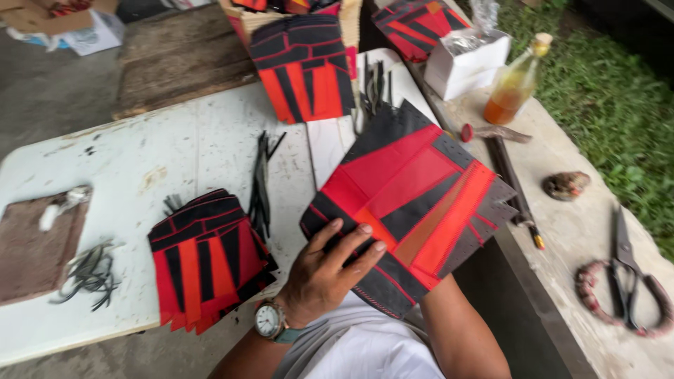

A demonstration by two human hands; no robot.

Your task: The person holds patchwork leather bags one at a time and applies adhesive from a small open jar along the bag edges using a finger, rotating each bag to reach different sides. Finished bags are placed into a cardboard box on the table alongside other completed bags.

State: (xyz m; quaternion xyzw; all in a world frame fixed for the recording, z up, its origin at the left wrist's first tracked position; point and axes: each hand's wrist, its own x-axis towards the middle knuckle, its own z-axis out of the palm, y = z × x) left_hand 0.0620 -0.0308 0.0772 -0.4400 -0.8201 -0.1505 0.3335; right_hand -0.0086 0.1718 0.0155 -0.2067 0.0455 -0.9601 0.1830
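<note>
Fingers of the left hand spread flat on a red-and-black patchwork panel; the right hand is hidden beneath it, grip unclear.

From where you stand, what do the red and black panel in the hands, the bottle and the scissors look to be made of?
The panel looks like leather or a leather-like sheet: flat matte red, black and orange pieces, with rows of punched holes along the edges. The left hand presses on it; the right hand is hidden beneath. The bottle seems clear glass or plastic, holding amber liquid. The scissors look like dark metal, with wrapped handles.
</note>
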